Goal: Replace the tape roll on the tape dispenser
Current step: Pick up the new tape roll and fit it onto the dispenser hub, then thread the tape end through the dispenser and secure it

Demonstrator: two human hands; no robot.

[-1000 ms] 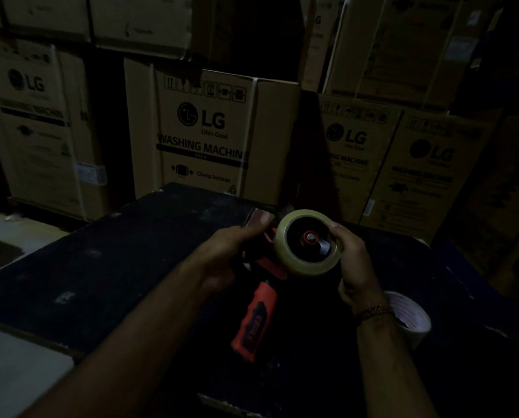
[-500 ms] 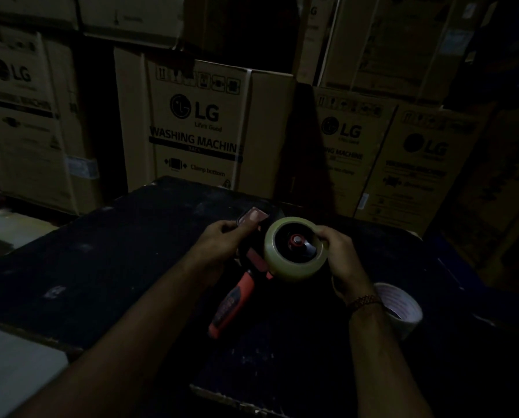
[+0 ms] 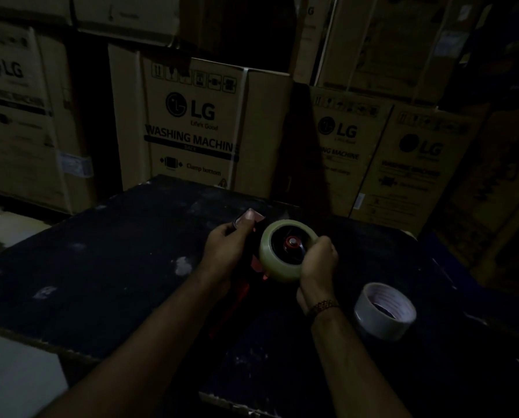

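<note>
A red and black tape dispenser (image 3: 253, 263) is held over the dark table (image 3: 116, 267). My left hand (image 3: 226, 251) grips its front end, thumb near the pale flap at the top. A yellowish tape roll (image 3: 282, 251) sits on the dispenser's red hub. My right hand (image 3: 317, 267) wraps around the roll's right and lower edge. The dispenser's handle is mostly hidden under my left forearm. A second, white tape roll (image 3: 384, 310) lies on the table to the right, apart from my hands.
Large cardboard washing-machine boxes (image 3: 198, 125) are stacked behind the table and to both sides. The table's near edge (image 3: 80, 354) runs at the lower left, with pale floor beyond. The scene is very dim.
The dispenser's red handle has swung down and under my left forearm. My right hand has shifted from the roll's side to a fuller grip on its lower right edge.
</note>
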